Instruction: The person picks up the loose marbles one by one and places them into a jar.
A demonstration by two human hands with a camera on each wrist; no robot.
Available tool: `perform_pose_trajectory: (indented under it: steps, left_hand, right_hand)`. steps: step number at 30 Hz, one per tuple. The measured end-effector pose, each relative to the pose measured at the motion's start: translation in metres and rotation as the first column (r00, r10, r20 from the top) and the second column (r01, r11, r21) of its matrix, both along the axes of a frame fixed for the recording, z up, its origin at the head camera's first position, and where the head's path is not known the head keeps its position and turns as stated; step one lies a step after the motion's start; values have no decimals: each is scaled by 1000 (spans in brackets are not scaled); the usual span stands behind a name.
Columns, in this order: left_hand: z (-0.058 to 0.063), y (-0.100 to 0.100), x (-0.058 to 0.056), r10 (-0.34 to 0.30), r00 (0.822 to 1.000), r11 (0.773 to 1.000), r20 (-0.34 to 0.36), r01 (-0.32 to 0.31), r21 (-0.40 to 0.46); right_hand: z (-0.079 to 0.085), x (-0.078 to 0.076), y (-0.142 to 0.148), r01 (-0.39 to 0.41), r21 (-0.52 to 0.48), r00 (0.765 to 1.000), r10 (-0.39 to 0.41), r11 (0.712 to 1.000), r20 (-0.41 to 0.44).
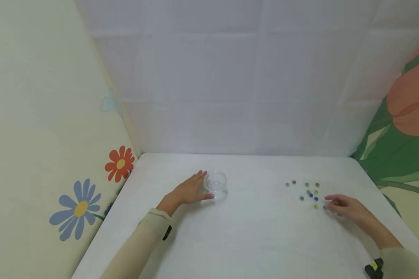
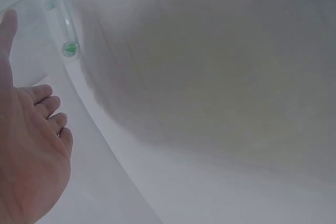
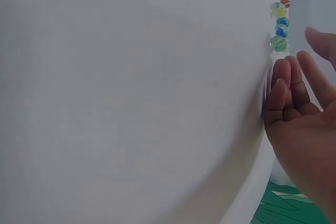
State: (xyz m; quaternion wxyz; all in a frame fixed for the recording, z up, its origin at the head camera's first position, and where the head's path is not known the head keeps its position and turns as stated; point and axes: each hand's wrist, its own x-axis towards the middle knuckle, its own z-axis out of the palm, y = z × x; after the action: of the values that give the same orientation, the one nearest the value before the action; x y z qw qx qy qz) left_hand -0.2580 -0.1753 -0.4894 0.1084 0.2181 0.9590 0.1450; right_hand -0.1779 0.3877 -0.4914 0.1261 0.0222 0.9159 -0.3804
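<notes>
My left hand (image 1: 190, 190) is beside a clear glass container (image 1: 216, 189), its fingers stretched along the left side and its thumb extended across the front near the base. In the left wrist view, a green swirled marble (image 2: 70, 49) shows low in the glass. On the right of the table lie several glass marbles (image 1: 316, 198) in blue, green, yellow and reddish brown. My right hand (image 1: 347, 209) is low at their right edge, thumb and index finger apart, other fingers loosely bent. One dark marble (image 1: 325, 207) lies right by its fingertips. Nothing shows between those fingers.
A white cloth covers the table (image 1: 251, 232), and a white sheet (image 1: 209, 77) hangs behind it. The left wall (image 1: 28, 116) has painted flowers; the right wall (image 1: 410, 155) bears large green leaves and an orange bloom. White table surface lies between the glass and the marbles.
</notes>
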Motion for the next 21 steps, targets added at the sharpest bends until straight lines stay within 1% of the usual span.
perform_pose_trajectory:
  steps: [3,12,21]
  left_hand:
    - [0,1,1,-2,1000,1000,-2,2,7]
    - [1,1,-1,0,1000,1000,-4,0,18]
    - [0,1,0,0,1000,1000,0,0,12]
  right_hand:
    - [-3,0,3,12,3,1000,-12,1000,13]
    - [-8,-1,4,-18,27,999,19,999,-29]
    - [-10,-2,2,-44,99,997,50,994,-52]
